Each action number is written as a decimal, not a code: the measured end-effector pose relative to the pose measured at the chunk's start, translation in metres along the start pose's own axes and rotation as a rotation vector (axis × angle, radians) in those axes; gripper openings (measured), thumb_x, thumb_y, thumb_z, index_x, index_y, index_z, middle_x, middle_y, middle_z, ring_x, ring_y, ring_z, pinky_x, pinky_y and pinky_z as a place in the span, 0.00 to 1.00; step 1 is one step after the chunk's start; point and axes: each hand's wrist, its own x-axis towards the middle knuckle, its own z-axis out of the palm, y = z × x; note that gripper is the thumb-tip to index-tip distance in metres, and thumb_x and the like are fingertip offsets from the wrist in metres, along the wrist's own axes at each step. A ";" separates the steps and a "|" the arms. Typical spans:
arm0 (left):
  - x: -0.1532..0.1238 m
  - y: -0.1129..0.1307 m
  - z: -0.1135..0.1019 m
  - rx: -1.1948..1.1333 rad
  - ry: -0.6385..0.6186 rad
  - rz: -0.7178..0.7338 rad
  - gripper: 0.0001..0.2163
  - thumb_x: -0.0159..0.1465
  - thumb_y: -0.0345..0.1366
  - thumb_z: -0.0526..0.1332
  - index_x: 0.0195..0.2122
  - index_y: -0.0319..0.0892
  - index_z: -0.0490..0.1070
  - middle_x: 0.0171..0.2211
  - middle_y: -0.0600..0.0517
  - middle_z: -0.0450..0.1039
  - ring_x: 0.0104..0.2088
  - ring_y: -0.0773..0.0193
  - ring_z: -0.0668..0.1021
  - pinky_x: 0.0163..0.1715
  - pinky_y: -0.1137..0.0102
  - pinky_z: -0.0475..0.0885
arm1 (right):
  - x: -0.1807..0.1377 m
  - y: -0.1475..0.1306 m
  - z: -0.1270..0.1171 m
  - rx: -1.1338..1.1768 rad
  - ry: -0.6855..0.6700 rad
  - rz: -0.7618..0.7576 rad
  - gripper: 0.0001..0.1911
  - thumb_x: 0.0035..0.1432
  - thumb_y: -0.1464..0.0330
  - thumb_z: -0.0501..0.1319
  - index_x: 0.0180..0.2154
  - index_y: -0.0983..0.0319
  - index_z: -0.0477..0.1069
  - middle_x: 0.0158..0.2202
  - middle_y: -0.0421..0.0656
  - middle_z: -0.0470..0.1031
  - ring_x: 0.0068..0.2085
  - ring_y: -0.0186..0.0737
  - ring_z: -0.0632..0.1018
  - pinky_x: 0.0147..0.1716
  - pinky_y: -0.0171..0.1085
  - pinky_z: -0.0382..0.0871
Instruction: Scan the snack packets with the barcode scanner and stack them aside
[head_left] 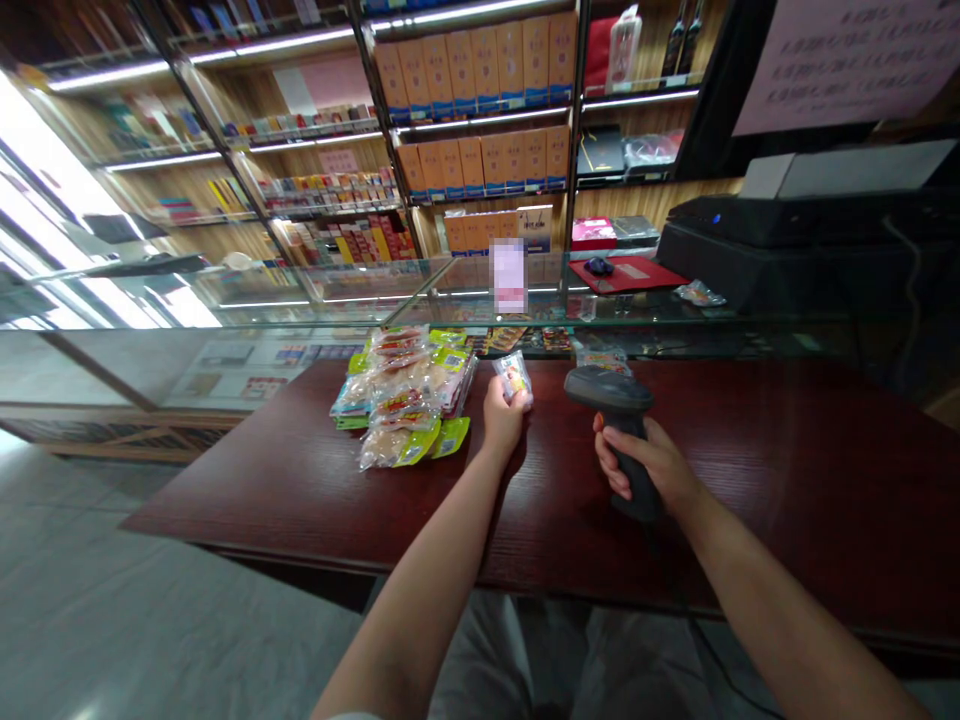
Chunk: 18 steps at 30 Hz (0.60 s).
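My right hand [637, 462] is wrapped round the handle of a dark grey barcode scanner [611, 390], held over the wooden counter with its head pointing left. In my left hand [504, 415] is a small clear snack packet [514, 374] with a printed label, gripped at its lower end. Left of that hand lies a pile of clear and green snack packets [409, 390], stacked and overlapping. Another clear packet [602, 356] rests behind the scanner, partly hidden by it.
A dark red wooden counter [285, 490] spans the front, with a glass display case [420, 295] behind it. On the glass lie a red mat [630, 274], a mouse [598, 266] and a small packet [700, 293]. Dark equipment [780, 250] stands right. The scanner's cable [712, 650] hangs over the front edge.
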 end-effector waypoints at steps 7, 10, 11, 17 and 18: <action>0.003 -0.006 0.000 -0.072 0.000 0.004 0.23 0.51 0.30 0.63 0.50 0.43 0.66 0.44 0.48 0.73 0.43 0.57 0.76 0.44 0.63 0.72 | -0.002 -0.001 0.000 -0.013 -0.005 0.014 0.14 0.53 0.61 0.68 0.36 0.60 0.68 0.19 0.32 0.70 0.13 0.27 0.67 0.10 0.26 0.62; 0.002 -0.004 0.000 -0.121 -0.004 -0.009 0.28 0.51 0.30 0.63 0.55 0.44 0.63 0.48 0.46 0.72 0.46 0.54 0.76 0.45 0.61 0.73 | -0.002 -0.001 0.000 -0.029 0.011 0.015 0.15 0.53 0.61 0.69 0.35 0.60 0.67 0.18 0.32 0.69 0.13 0.28 0.68 0.10 0.26 0.62; 0.001 -0.003 0.000 -0.143 -0.016 -0.027 0.29 0.51 0.30 0.63 0.56 0.45 0.62 0.49 0.46 0.71 0.44 0.55 0.76 0.43 0.60 0.74 | -0.002 -0.001 0.000 -0.032 0.022 0.014 0.15 0.53 0.61 0.69 0.35 0.61 0.67 0.18 0.32 0.69 0.13 0.28 0.68 0.10 0.26 0.62; -0.006 0.014 -0.003 -0.293 -0.111 -0.137 0.30 0.53 0.33 0.62 0.57 0.47 0.56 0.46 0.47 0.72 0.33 0.62 0.77 0.28 0.68 0.76 | -0.002 -0.003 0.002 -0.051 0.043 0.028 0.15 0.52 0.60 0.69 0.35 0.61 0.67 0.18 0.32 0.69 0.13 0.28 0.67 0.10 0.27 0.62; -0.007 0.017 -0.004 -0.315 -0.119 -0.145 0.29 0.52 0.33 0.62 0.56 0.47 0.56 0.45 0.47 0.72 0.33 0.63 0.77 0.28 0.69 0.76 | -0.002 -0.003 0.002 -0.052 0.044 0.027 0.15 0.52 0.60 0.69 0.35 0.61 0.67 0.18 0.32 0.69 0.13 0.28 0.67 0.09 0.27 0.62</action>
